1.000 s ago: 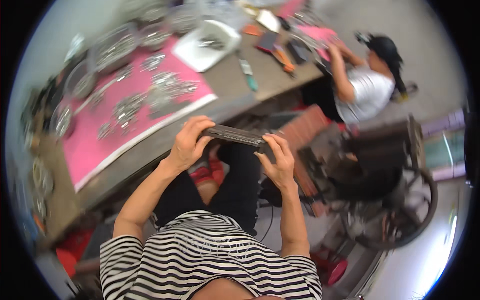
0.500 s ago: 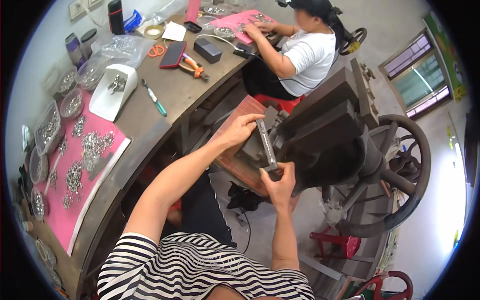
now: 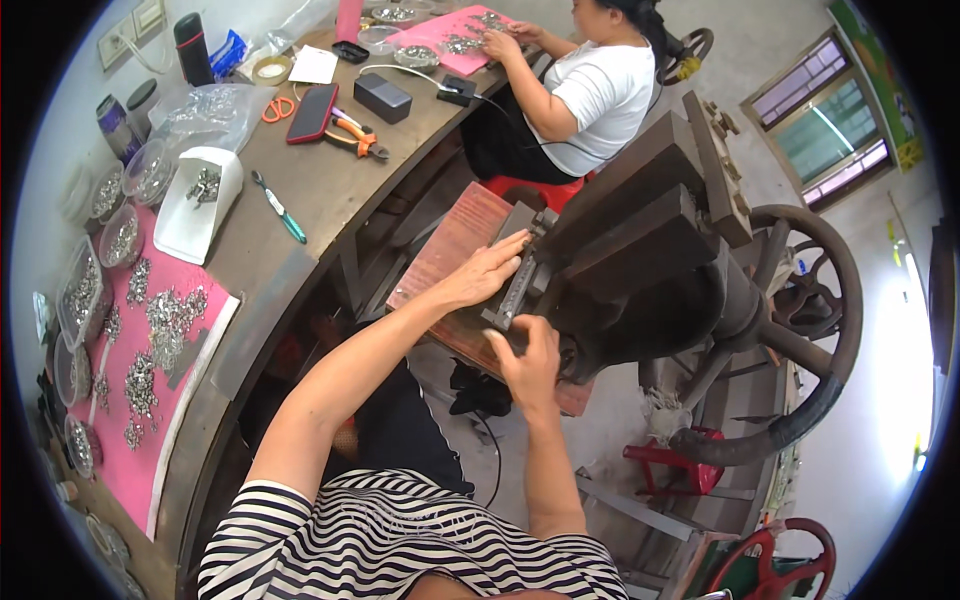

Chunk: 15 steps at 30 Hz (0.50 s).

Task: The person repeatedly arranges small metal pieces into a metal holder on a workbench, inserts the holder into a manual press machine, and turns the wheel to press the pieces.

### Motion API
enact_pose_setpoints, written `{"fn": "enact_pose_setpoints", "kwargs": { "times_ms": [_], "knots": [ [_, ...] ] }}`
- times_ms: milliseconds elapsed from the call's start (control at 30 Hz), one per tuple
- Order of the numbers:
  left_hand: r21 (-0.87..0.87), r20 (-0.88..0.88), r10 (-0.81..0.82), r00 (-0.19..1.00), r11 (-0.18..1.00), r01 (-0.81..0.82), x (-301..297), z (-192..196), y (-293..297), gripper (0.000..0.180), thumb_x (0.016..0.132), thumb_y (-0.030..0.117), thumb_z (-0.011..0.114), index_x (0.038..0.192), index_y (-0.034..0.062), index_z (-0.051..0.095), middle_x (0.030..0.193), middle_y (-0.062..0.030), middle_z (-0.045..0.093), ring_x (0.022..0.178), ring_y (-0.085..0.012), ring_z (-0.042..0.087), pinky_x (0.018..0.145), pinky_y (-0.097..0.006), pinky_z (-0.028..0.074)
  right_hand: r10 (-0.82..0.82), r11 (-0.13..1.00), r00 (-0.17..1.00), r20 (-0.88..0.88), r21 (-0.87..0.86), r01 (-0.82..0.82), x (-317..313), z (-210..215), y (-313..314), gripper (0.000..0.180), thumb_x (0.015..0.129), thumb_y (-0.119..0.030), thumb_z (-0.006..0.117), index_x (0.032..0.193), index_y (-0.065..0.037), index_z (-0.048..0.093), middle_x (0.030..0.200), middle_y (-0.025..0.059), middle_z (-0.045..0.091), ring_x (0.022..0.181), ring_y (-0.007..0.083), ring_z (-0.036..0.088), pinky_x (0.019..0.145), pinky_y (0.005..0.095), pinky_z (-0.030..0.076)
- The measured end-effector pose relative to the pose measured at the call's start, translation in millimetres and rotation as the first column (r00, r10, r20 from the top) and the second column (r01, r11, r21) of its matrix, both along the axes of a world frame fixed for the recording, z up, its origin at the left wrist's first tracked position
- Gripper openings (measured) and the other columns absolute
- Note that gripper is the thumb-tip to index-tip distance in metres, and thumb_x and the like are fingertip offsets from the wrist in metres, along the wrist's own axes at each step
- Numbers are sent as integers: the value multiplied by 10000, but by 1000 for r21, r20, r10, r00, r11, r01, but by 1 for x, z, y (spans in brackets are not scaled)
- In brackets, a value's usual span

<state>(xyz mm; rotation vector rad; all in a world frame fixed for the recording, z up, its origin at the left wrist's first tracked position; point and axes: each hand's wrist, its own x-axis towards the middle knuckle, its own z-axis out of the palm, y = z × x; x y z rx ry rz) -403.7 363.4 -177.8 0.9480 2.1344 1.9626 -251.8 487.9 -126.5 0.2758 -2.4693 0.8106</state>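
One dark metal bar [image 3: 511,294] sits at one press [image 3: 628,243]. The left hand [image 3: 482,277] lays nearly straight fingers against it, grip unclear; the right hand [image 3: 531,362] parts thumb and forefinger at its near end.

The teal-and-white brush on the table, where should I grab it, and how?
Probably by the teal end of its handle, coming down from above on the side of the nearer table edge. The brush lies flat and is long and thin, so a pinch across it should suit. Its teal end points toward that table edge, and the pliers lie apart from it.
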Motion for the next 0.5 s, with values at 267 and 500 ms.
{"fn": "enact_pose_setpoints", "kwargs": {
  "times_ms": [267,500],
  "knots": [
    [-195,-27,-67,997,979,61,66,26,-45,892,955,583,577,1596,42,271,1675,-129,251,1540,-307,243,1232,-601,85,-432,840,410,-803,-194,506,122,140,135,402,949,-55,614,1292,63,442,1252,211,572,1057,329,603,953,460,507],
    [-180,-114,29,993,982,-50,87,22,-41,1041,815,547,770,1568,-5,308,1645,-179,295,1522,-322,281,1246,-560,102,-601,742,724,-339,-574,347,116,81,160,157,935,-26,662,1000,8,523,827,106,616,777,186,596,803,348,519]
  ]
}}
